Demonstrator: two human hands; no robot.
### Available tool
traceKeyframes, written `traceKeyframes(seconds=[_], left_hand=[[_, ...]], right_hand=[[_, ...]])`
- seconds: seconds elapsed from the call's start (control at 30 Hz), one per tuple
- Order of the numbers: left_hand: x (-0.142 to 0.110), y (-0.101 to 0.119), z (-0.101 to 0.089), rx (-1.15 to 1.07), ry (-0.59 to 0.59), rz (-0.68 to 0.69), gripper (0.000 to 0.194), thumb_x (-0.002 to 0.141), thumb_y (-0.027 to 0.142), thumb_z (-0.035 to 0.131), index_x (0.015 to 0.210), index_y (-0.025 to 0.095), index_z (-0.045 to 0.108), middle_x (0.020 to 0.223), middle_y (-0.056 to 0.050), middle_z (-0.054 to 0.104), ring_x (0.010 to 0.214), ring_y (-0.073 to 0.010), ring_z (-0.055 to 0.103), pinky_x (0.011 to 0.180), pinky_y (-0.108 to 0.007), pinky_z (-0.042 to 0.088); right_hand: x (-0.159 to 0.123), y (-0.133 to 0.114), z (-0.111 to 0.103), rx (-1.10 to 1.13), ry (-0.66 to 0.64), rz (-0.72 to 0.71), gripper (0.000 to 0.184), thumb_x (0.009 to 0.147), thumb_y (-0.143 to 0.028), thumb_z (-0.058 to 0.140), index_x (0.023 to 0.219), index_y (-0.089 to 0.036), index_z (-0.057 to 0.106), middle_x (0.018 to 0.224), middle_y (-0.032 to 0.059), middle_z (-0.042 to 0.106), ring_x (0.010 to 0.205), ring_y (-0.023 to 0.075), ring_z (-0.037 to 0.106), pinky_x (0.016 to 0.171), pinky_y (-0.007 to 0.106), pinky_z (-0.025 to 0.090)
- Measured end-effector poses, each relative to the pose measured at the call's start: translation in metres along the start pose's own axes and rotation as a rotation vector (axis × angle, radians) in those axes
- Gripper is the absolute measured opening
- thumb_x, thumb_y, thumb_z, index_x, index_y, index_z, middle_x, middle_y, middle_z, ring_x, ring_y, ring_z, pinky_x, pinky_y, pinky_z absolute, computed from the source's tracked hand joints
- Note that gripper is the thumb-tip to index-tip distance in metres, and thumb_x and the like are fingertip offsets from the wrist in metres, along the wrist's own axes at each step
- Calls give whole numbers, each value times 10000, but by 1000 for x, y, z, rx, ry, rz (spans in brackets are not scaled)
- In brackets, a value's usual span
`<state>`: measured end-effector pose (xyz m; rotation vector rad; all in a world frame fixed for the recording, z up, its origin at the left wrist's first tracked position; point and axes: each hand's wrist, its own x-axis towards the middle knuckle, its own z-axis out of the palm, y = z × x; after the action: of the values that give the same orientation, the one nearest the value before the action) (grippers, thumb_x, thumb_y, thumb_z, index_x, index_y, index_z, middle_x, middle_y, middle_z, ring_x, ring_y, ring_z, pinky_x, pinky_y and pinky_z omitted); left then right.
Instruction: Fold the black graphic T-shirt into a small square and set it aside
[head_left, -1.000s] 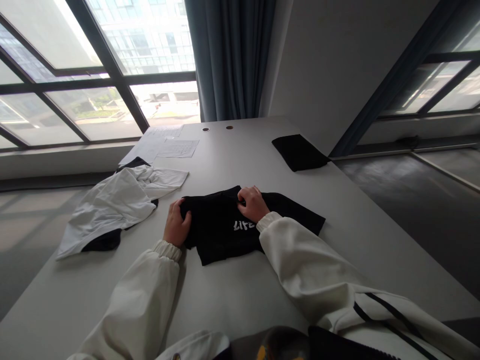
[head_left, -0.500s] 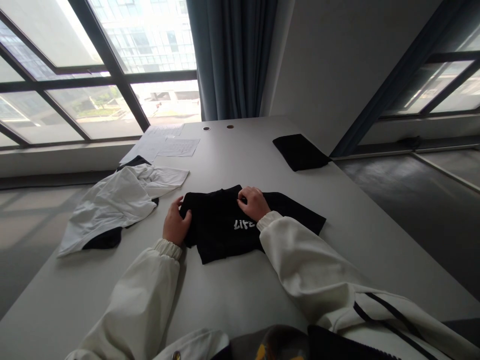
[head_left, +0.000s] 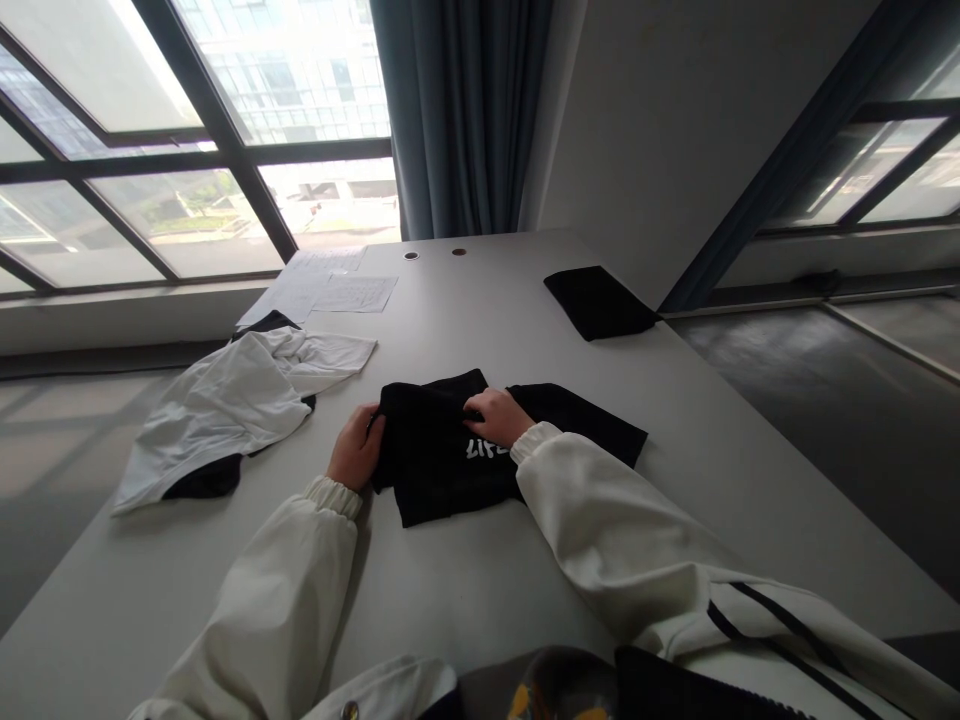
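A black T-shirt point(head_left: 442, 490) with white lettering lies partly folded on the white table point(head_left: 457, 590). At its left edge my left hand point(head_left: 355, 446) is closed on the fabric, thumb on top and the other fingers hidden under the fold. My right hand point(head_left: 501, 416) rests on the middle of the shirt, just above the lettering, its fingers pinching the cloth. The hand and cuff cover the end of the lettering. One sleeve of the shirt reaches out to the right beyond my right wrist.
White and black garments point(head_left: 225, 410) lie loosely heaped on the left of the table. A folded black garment point(head_left: 600, 302) sits at the far right edge. Sheets of paper point(head_left: 354, 294) lie at the back left, near two round cable holes. A blue curtain point(head_left: 461, 120) hangs behind.
My left hand has closed on the shirt's left edge, and that edge has shifted slightly right. My right hand has moved a little left and toward me, its fingers lower on the cloth.
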<state>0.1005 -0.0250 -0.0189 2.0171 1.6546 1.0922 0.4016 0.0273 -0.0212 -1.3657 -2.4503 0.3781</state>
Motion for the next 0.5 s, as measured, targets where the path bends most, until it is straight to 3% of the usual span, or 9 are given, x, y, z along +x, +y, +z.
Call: traceKeyframes(seconds=[0.1,0.2,0.33,0.5], left_hand=[[-3,0,2,-28,-88,17,363,1014,511,444,1216,245,585,1259,-110,728,1180,-285,690,1065,-464,528],[-6,-1,5,-3,-203,-43,477,992,566,488,1346,245,490,1222,-118,748,1118,-317,728,1004,-500,557],[-7,-1,7,34,-227,-62,557,998,585,484,1430,241,414,1254,-143,744,1151,-345,730,982,-515,563],[-6,-1,6,108,-187,-57,545,1021,530,472,1478,238,412,1295,-157,743,1195,-347,721,994,-518,557]], right_hand=[[-2,-2,-4,55,67,-104,143,920,-214,730,1061,-191,728,1099,94,736,1072,256,650,972,387,469],[-5,-3,-7,150,83,-100,144,953,-193,659,1095,-197,682,1040,71,732,976,226,667,901,333,478],[-7,-2,-7,255,122,49,141,999,-261,566,1117,-238,639,841,9,711,761,213,664,729,295,447],[-4,12,-5,320,365,270,153,979,-342,526,1048,-256,633,784,19,704,744,249,678,720,322,467]])
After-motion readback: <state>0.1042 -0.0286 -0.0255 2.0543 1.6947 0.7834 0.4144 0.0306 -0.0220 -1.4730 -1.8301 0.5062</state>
